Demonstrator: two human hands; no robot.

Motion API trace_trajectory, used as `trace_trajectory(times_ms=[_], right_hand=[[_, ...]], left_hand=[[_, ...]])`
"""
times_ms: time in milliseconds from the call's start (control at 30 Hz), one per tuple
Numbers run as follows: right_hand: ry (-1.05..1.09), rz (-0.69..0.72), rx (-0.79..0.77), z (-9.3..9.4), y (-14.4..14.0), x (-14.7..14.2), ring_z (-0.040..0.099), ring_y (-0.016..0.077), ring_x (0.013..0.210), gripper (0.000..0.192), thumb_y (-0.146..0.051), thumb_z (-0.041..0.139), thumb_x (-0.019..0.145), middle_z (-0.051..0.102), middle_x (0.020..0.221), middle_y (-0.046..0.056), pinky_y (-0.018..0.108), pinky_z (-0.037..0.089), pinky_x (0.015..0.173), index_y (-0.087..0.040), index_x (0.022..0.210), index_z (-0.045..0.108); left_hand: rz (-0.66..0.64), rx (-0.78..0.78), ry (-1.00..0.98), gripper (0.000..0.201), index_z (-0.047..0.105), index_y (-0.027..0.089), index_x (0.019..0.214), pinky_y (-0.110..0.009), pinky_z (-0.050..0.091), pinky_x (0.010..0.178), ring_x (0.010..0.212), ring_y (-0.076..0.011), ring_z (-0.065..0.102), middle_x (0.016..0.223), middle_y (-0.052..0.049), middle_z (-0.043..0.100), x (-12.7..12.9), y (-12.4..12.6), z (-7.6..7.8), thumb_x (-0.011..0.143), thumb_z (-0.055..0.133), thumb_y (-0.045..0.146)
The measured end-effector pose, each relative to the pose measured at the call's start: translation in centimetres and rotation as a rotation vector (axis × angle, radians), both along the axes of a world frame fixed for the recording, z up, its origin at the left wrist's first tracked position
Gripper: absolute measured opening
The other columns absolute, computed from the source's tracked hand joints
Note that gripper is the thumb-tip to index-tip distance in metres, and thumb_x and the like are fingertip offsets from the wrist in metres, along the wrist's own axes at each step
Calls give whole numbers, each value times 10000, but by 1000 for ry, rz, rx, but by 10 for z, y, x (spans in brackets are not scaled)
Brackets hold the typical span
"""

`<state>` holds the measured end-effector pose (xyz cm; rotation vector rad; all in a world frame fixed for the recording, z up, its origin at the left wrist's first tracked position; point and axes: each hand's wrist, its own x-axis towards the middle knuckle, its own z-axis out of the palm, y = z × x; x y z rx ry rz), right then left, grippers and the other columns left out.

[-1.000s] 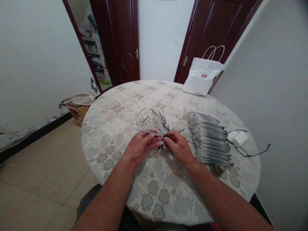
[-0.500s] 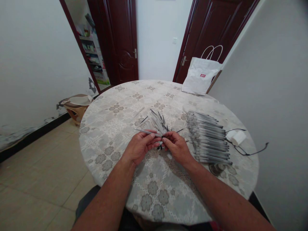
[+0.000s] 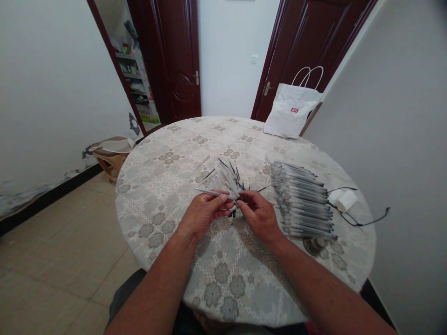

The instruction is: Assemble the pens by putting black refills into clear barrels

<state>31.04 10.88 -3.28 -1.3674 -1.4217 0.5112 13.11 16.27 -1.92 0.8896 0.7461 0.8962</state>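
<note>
- Gripping a slim grey pen barrel (image 3: 209,191) over the middle of a round surface (image 3: 164,186) covered in a floral lace cloth, left hand (image 3: 202,214) with fingers closed on the barrel, its free end pointing left.
- Pinching a small dark part (image 3: 234,208) at the barrel's near end, right hand (image 3: 256,214), fingers closed on it, touching the left hand's fingertips.
- Lay fanned just beyond both hands: a loose pile of pen refills (image 3: 228,177), dark tips pointing away.
- Stacked in a neat row to the right of the right hand, near but apart: finished grey pens (image 3: 302,200).
- Rested at the surface's right edge, beside the row: a white charger block (image 3: 344,200) with a black cable (image 3: 366,221).
- Stood at the far edge against a dark red door (image 3: 314,37): a white paper bag (image 3: 291,111).
- Seen on the tiled floor at left: a low wooden stool (image 3: 111,156).
</note>
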Motion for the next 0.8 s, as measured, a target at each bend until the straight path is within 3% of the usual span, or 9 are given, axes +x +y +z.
trace_trajectory(times_ms=[300,500,667,733,800], right_hand=[[-184,-18,91,2,-3,2,667,187,784,150,-324,618,941,739,935,39,310,516,757,-241,1022,713],[-126,37,-36,-1,-2,7,674,199,730,232,-428,599,963,749,850,36,304,505,686,-237,1047,701],[-124,94,-96,-1,-3,8,631,187,645,358,-468,458,1028,682,700,15,295,464,619,-232,853,664],[-103,100,-106,-2,-4,7,623,185,645,356,-466,423,1039,671,712,13,296,462,620,-232,908,657],[-66,95,-93,-3,-5,7,631,188,671,286,-466,473,1017,694,801,17,302,478,641,-235,1080,630]], left_hand=[[-4,-33,-28,302,748,91,1010,-298,625,707,776,-199,753,920,-151,783,2,0,2,782,830,270],[-19,-42,-50,306,748,87,1008,-295,622,706,766,-192,749,928,-156,783,1,-2,2,778,836,269],[-41,-46,-53,313,758,85,992,-286,615,698,746,-188,744,867,-142,779,2,-4,2,766,845,282],[-44,-37,-56,309,756,88,1003,-284,613,702,753,-187,744,850,-135,777,2,-4,1,780,834,288],[-34,-31,-65,303,753,94,1008,-282,611,707,759,-184,743,859,-134,778,2,-3,0,787,830,286]])
